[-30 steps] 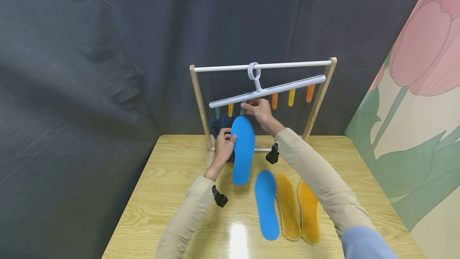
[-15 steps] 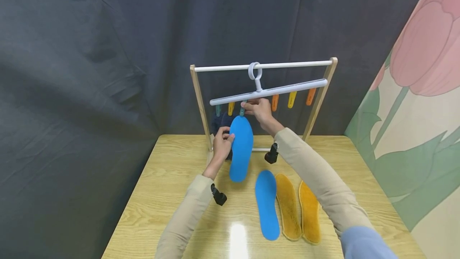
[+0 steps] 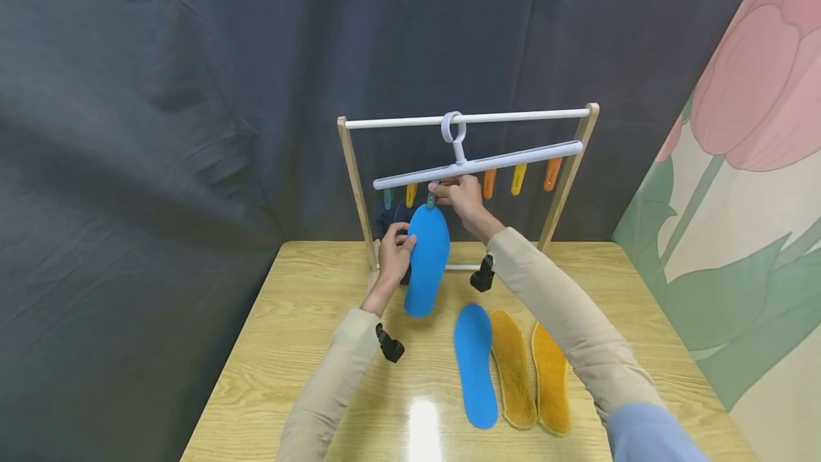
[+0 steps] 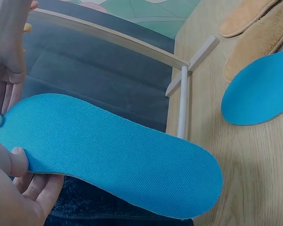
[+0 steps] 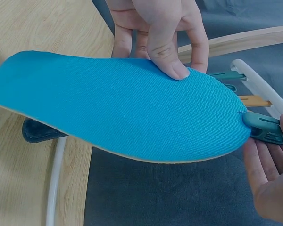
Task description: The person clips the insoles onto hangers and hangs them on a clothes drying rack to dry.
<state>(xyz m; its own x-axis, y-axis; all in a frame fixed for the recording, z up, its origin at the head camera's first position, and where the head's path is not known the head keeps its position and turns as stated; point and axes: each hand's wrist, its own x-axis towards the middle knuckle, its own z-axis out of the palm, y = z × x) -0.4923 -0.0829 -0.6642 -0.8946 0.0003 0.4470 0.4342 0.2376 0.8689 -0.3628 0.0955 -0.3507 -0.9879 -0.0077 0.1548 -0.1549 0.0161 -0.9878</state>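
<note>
A blue insole [image 3: 428,255] hangs below the middle of a white hanger [image 3: 513,157], its top end in the jaws of a teal clip [image 5: 265,126]. My left hand [image 3: 394,252] pinches the insole's left edge, thumb on the blue face and fingers behind. With thumb and fingers my right hand [image 3: 465,198] holds the teal clip at the insole's top. Behind the insole, dark navy insoles [image 5: 40,131] hang at the hanger's left end, mostly hidden. The hanger tilts, its right end higher.
Another blue insole [image 3: 476,366] lies on the wooden table [image 3: 308,298], with two fuzzy tan-orange insoles [image 3: 513,369] to its right. Orange and yellow clips [image 3: 519,179] hang along the hanger's right half. A rack with wooden posts [image 3: 355,184] carries the hanger on its white bar [image 3: 526,117].
The insole has risen slightly and shifted left, its top now meeting the teal clip. The hanger's right end has dipped a little. My left hand has moved slightly up and left.
</note>
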